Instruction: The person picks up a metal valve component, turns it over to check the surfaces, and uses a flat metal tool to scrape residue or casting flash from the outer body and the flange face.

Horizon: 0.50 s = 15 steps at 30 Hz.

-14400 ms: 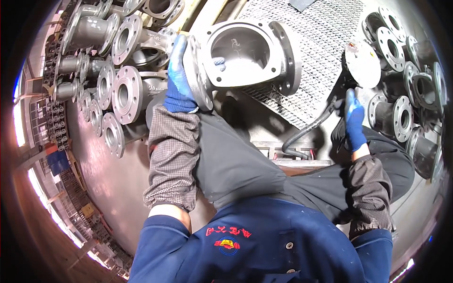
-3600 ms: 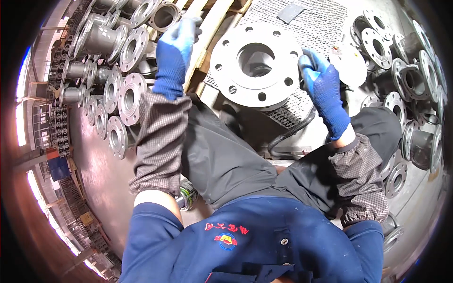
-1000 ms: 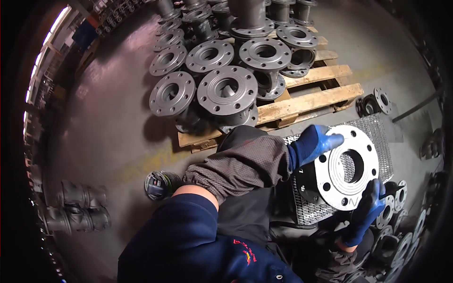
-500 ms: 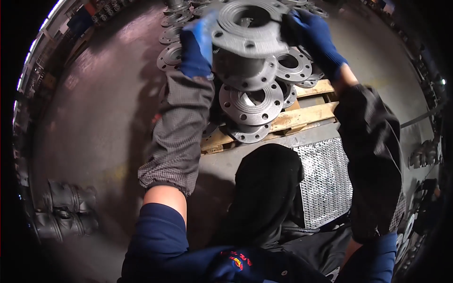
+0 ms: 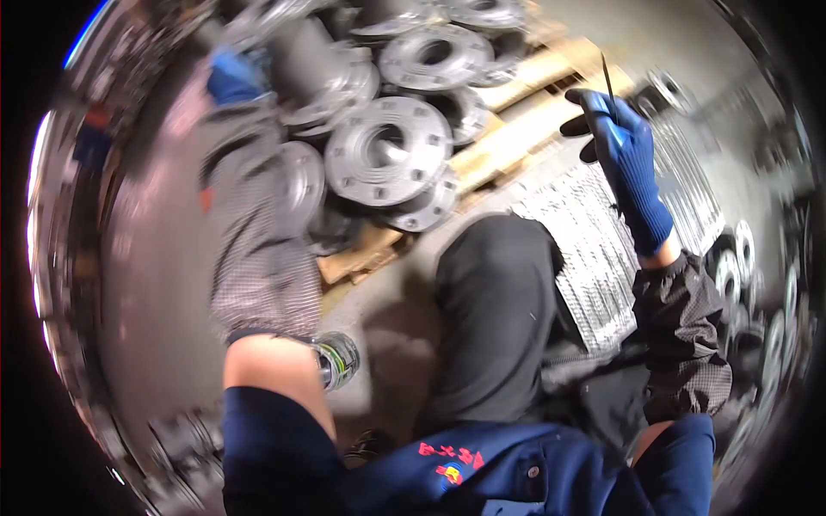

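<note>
Left blue-gloved hand (image 5: 234,76) grips the grey flanged steel valve body (image 5: 331,73) on the wooden pallet (image 5: 482,155) stack (blurred); right hand (image 5: 624,146) open, free; seat it squarely before letting go.

Two hands show, each in a blue glove: the left hand (image 5: 234,76) far up by the castings, the right hand (image 5: 626,155) raised over the one metal grating (image 5: 594,241). One wooden pallet (image 5: 508,146) lies under the grey flanged fittings (image 5: 389,162); about six flange faces can be made out on it, though blur hides the exact number. More fittings, too blurred to count, crowd the right edge (image 5: 740,258). One shoe (image 5: 337,359) shows near the bent knee.
</note>
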Available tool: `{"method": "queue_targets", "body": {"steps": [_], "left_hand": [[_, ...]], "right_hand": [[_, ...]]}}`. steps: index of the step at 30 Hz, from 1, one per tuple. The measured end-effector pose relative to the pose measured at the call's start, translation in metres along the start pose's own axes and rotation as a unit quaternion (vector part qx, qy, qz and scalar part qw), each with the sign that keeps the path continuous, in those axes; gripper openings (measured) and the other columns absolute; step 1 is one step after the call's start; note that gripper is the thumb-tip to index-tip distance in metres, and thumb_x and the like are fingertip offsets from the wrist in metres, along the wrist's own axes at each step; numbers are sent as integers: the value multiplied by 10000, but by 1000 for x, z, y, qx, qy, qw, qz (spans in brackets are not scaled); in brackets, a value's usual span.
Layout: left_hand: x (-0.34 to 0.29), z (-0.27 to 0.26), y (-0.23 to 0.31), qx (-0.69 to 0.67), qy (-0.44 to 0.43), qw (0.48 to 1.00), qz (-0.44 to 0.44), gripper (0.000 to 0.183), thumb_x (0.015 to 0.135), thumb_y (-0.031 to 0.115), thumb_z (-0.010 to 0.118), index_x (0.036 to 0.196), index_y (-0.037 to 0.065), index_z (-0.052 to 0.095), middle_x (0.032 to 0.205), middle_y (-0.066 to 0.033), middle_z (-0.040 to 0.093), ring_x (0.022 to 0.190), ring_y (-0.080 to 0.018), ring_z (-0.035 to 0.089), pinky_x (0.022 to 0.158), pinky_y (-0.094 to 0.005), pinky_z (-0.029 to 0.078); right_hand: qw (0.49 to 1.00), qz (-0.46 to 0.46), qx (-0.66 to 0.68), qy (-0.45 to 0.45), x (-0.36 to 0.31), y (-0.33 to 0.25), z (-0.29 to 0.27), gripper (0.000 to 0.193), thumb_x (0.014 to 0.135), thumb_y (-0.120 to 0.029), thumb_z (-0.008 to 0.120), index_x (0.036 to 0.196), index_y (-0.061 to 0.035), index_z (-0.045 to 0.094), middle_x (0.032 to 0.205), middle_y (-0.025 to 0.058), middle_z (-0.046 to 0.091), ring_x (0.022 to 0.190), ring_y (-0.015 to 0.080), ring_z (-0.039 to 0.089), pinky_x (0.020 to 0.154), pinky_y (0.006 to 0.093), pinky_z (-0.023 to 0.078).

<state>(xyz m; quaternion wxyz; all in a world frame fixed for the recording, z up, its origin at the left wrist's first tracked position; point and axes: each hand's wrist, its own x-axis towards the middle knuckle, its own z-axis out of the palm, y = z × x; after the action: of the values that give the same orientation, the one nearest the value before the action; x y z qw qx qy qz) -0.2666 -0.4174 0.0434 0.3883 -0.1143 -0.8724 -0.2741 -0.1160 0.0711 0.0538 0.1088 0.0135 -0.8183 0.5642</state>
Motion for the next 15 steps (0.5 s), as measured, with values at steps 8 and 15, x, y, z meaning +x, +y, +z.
{"method": "queue_targets", "body": {"steps": [8, 15], "left_hand": [[-46, 3, 63, -382, 63, 823, -416, 297, 928, 86, 448, 1197, 9, 549, 1074, -108, 589, 947, -223, 559, 858, -325, 405], [-67, 17, 343, -327, -179, 926, 57, 358, 893, 3, 406, 1214, -64, 551, 1274, -225, 534, 1155, -307, 543, 1028, -417, 395]], "right_hand": [[917, 352, 168, 83, -214, 63, -129, 462, 966, -402, 396, 1075, -12, 618, 779, 78, 680, 516, 42, 480, 483, 174, 351], [890, 354, 238, 162, -312, 66, -158, 522, 983, -438, 339, 1111, 1, 592, 798, 41, 674, 545, 5, 409, 490, 147, 300]]}}
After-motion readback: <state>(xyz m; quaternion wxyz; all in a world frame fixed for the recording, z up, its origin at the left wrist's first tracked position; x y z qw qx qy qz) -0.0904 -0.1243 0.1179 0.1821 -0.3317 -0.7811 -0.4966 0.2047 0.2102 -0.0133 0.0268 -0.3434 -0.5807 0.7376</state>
